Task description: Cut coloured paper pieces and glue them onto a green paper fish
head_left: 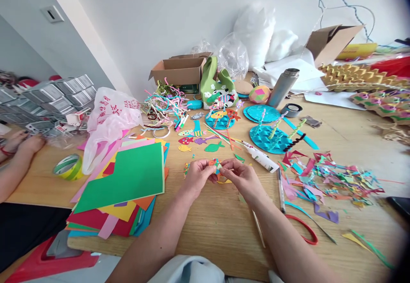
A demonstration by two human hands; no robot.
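My left hand and my right hand meet over the table, fingertips closed on a small paper cutout in orange and blue-green. Fingers hide part of it, so its full shape cannot be made out. Beside my left hand, a patterned scrap shows partly. Just beyond lie paper fish, among them a green fish, a purple fish and a yellow fish. A white glue bottle lies on its side past my right hand. Blue discs with upright fuzzy stems stand farther back.
Stacked coloured paper lies left, near a tape roll and a plastic bag. Paper scraps, a pen and a red loop are at right. A steel flask stands behind. Another person's hand rests far left.
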